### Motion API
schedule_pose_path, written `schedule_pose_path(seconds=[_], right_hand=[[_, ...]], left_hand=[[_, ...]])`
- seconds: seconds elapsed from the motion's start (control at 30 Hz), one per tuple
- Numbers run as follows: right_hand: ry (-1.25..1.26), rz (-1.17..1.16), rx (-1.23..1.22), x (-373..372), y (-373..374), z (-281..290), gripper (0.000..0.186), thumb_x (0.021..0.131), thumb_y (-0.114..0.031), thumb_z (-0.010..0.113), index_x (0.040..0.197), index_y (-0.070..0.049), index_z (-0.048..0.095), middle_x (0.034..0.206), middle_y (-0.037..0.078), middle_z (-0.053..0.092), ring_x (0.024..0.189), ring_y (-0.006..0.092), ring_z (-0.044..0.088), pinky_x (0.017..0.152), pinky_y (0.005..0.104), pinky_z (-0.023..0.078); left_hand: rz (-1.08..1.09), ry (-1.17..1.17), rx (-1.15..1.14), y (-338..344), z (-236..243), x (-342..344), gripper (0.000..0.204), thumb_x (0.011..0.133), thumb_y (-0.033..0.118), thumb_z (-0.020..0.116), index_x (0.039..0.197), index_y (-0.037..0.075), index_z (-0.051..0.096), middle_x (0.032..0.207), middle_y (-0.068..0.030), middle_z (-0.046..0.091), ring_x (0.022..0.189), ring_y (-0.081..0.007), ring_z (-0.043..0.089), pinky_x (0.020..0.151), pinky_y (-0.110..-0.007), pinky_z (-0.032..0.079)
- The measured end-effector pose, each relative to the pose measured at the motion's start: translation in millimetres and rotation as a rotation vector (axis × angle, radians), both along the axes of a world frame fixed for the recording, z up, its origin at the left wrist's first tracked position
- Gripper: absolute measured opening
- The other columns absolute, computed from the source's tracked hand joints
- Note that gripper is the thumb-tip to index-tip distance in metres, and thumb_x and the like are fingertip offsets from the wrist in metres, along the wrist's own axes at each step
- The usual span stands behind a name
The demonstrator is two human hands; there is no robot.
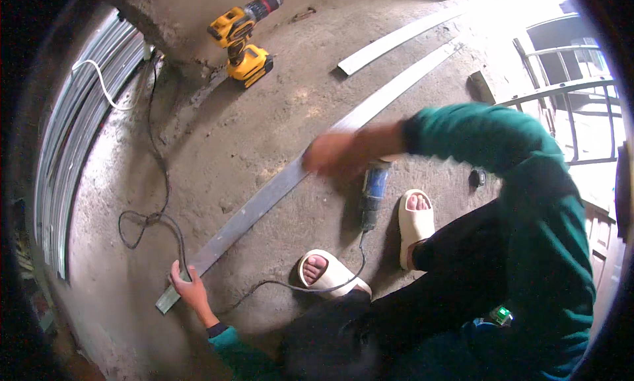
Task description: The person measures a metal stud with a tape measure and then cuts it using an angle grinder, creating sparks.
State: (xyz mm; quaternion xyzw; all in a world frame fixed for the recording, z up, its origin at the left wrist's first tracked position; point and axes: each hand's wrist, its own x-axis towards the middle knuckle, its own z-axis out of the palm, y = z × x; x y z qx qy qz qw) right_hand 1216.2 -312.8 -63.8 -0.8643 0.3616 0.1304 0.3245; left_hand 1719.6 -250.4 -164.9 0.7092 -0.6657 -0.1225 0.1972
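A long flat metal profile (257,204) lies diagonally across the concrete floor. My left hand (188,283) is closed round its near end at the lower left, beside a black cable (165,183). My right hand (335,153), smeared by motion, is over the middle of the same profile; its fingers and whatever they may hold cannot be made out. Just below it, between the profile and my sandalled feet, lies a blue corded power tool (373,193), its upper end partly hidden by my right hand.
A yellow cordless drill (244,37) stands at the top. Another metal strip (396,37) lies at the upper right, near a metal ladder-like frame (555,89). Bundled metal profiles (92,70) with a white cord lie along the left. A small black object (477,178) sits beside my right foot.
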Motion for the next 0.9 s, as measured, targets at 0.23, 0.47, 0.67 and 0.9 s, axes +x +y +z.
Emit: schedule_pose_path(seconds=[0.23,0.47,0.67,0.9], right_hand=[[0.752,-0.044,-0.577,-340.1,-6.4,-4.8,0.013,0.082,-0.014,0.056,0.09,-0.005,0.06,0.091,0.013,0.064,0.091,0.0269,0.064,0.074,0.0393,0.053],[0.482,-0.266,-0.842,-301.7,-84.5,-118.2,0.026,0.084,-0.017,0.06,0.109,-0.007,0.058,0.114,0.008,0.054,0.11,0.0276,0.053,0.079,0.0391,0.051],[0.393,-0.276,-0.588,-319.4,-90.3,-150.2,0.028,0.079,-0.018,0.063,0.106,-0.012,0.062,0.101,0.007,0.062,0.104,0.0259,0.058,0.084,0.0411,0.048],[0.356,-0.225,-0.86,-404.6,-93.1,-145.5,0.037,0.072,-0.013,0.067,0.108,-0.008,0.061,0.109,0.007,0.061,0.108,0.0245,0.055,0.098,0.0398,0.041]], left_hand=[[-0.391,0.116,0.023,-23.9,32.0,-166.3,0.042,0.077,0.014,0.069,0.115,0.004,0.056,0.114,-0.0145,0.055,0.111,-0.0332,0.051,0.097,-0.044,0.038],[-0.551,-0.061,0.135,-24.8,57.2,-222.1,0.042,0.073,0.015,0.071,0.112,0.008,0.058,0.117,-0.0114,0.056,0.111,-0.0306,0.052,0.099,-0.043,0.035],[-0.493,-0.095,0.252,-20.4,67.0,-240.4,0.038,0.074,0.012,0.071,0.11,0.007,0.059,0.113,-0.0106,0.059,0.11,-0.0298,0.053,0.099,-0.043,0.036],[-0.449,-0.104,0.21,1.0,79.9,-256.2,0.031,0.078,0.009,0.069,0.107,0.002,0.059,0.113,-0.0136,0.058,0.11,-0.0302,0.054,0.096,-0.039,0.041]])
